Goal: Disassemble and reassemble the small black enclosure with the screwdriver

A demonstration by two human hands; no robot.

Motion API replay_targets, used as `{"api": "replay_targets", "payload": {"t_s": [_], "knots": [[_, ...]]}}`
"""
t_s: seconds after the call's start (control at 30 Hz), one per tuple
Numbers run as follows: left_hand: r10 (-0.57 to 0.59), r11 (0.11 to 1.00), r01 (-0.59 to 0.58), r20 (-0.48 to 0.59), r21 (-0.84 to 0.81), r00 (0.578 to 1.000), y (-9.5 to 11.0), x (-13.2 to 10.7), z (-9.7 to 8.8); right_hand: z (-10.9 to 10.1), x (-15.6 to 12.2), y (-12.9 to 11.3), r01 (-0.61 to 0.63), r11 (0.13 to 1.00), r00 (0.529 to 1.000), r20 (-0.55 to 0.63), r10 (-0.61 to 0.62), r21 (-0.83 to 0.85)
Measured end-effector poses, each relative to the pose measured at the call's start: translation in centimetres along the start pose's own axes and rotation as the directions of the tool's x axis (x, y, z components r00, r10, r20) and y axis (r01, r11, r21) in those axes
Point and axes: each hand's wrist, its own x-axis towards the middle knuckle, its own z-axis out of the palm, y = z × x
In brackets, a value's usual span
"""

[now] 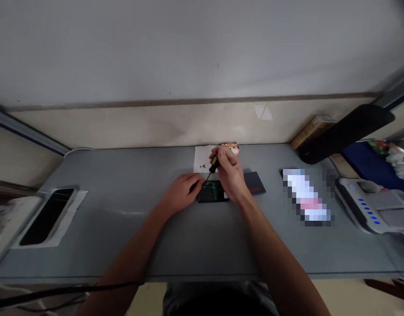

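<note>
In front of me lies an opened black electronic device (205,195) with a green circuit board (215,189) exposed. My right hand (230,173) grips a small screwdriver (214,163) with a black and yellow handle. Its shaft slants down to the upper left part of the board. My left hand (184,192) is closed at the device's left end, its fingertips close to the screwdriver's tip and partly hiding that corner. Several tiny dark screws (202,166) sit on a white paper (202,156) just behind. A dark flat piece (255,183) rests right of my right hand.
A phone (48,216) lies on paper at the left. To the right are a blurred-out lit screen (305,195), a grey-white device with blue lights (369,210), a long black object (346,134) and a box (312,129). An orange-white item (234,148) touches the back wall.
</note>
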Motion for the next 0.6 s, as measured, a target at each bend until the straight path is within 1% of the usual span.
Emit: {"api": "replay_targets", "payload": {"t_s": [0.13, 0.23, 0.3, 0.37, 0.43, 0.6], "knots": [[-0.01, 1.0, 0.01, 0.007, -0.007, 1.0, 0.01, -0.01, 0.02, -0.27, -0.07, 0.18, -0.005, 1.0, 1.0, 0.001, 0.005, 0.01], [-0.011, 1.0, 0.011, 0.012, -0.001, 1.0, 0.01, 0.01, 0.04, -0.37, 0.17, 0.53, 0.031, 0.999, 0.999, -0.01, -0.031, -0.027], [-0.009, 1.0, 0.009, 0.015, 0.002, 1.0, 0.02, 0.03, 0.03, -0.32, 0.39, 0.62, 0.039, 0.999, 0.999, -0.03, -0.038, 0.032], [-0.006, 1.0, 0.006, 0.018, 0.006, 1.0, 0.02, 0.03, 0.03, -0.23, 0.55, 0.53, 0.008, 0.993, 0.999, -0.037, -0.004, 0.119], [-0.003, 1.0, 0.003, 0.016, 0.011, 1.0, -0.02, 0.02, 0.07, -0.2, 0.56, 0.37, -0.026, 0.988, 0.999, -0.026, 0.03, 0.149], [-0.008, 1.0, 0.008, 0.007, 0.014, 1.0, -0.18, 0.01, 0.31, -0.43, 0.18, 0.32, -0.033, 0.998, 0.999, 0.037, 0.031, 0.058]]}}
